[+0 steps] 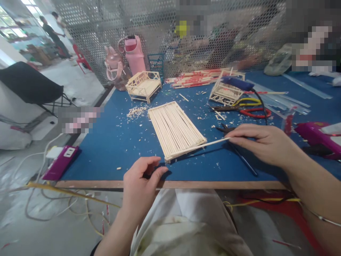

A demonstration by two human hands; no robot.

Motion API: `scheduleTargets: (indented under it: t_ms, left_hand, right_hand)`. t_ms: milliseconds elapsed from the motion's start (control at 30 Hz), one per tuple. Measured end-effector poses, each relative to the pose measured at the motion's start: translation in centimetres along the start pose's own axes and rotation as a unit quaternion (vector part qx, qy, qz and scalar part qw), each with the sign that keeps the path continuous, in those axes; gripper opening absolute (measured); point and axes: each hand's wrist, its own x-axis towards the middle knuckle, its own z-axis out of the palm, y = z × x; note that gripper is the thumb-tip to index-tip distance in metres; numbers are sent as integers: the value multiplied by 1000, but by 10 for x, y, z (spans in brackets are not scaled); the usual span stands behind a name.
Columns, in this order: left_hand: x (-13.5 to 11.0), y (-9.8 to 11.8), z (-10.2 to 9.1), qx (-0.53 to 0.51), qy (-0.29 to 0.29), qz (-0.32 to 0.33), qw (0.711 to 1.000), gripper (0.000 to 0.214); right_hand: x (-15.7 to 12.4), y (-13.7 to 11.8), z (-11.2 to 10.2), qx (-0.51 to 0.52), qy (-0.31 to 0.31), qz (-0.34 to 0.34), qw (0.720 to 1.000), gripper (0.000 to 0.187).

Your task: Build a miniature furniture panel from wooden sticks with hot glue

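Note:
A flat panel of pale wooden sticks (174, 126) lies on the blue tabletop in front of me. My right hand (262, 144) pinches the right end of a thin wooden stick (215, 142) between thumb and fingertips. The stick's other end rests along the panel's near edge. Beside the panel's near left corner is my left hand (144, 177), its fingers curled and the thumb apart from them, holding nothing. A dark tool with a blue handle (245, 160) lies under my right hand, partly hidden by it.
Behind the panel stand a miniature stick bench (145, 86) and another small stick frame (226, 90). Red- and yellow-handled pliers (249, 106) lie right of centre. A purple glue gun (318, 138) is at the right, a purple power strip (62, 161) at the left edge. Stick scraps litter the table.

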Motion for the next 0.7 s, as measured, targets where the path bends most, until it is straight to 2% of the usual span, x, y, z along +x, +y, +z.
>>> scheduleTargets:
  t_ms: [100, 267, 600, 700]
  left_hand:
    - [1, -1, 2, 19, 12, 37, 999, 7]
    - [3, 0, 8, 38, 15, 87, 995, 9]
    - [9, 2, 11, 67, 39, 127, 989, 14]
    - [8, 0, 11, 79, 22, 125, 989, 14]
  right_hand:
    - [-1, 7, -2, 2, -9, 1, 1000, 16]
    - [1, 4, 3, 19, -15, -20, 1000, 14]
    - [12, -4, 4, -13, -18, -54, 998, 17]
    - [14, -10, 6, -37, -33, -59, 997, 17]
